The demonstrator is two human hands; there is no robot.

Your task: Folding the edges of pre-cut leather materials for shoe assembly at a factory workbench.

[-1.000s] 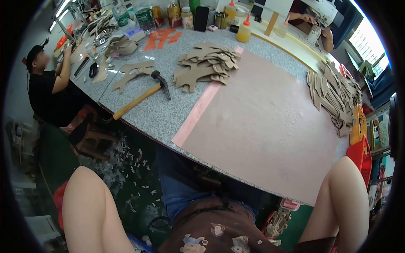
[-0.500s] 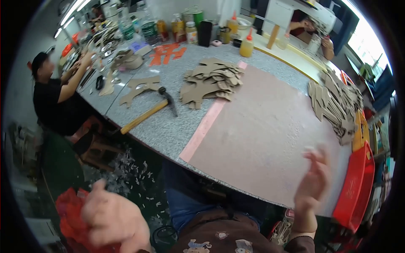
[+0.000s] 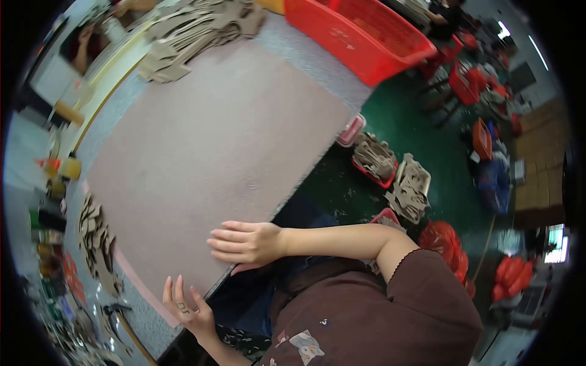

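My right hand [image 3: 247, 244] is palm down at the near edge of a pinkish-grey mat [image 3: 226, 128], its fingers stretched out and nothing in it. Whether it rests on the mat or hovers just above, I cannot tell. To its left, my left hand [image 3: 189, 310] is raised with its fingers spread, beside the table edge, also holding nothing. A dark mark or ring shows on one of its fingers. A pile of grey-brown cut pieces [image 3: 201, 30] lies past the mat's far edge. Another pile of such pieces [image 3: 94, 241] sits at its left.
Beyond the mat stands a red plastic basket [image 3: 366, 43]. A wooden-handled hammer [image 3: 131, 332] and glue bottles [image 3: 70, 168] are on the left. Small floor baskets of cut pieces [image 3: 375, 157] and red bags [image 3: 442, 244] are to the right. Other people work farther off.
My view has swung far to the right, bringing the floor baskets into sight. Both hands, apart and blurred before, are now close together at the mat's near edge.
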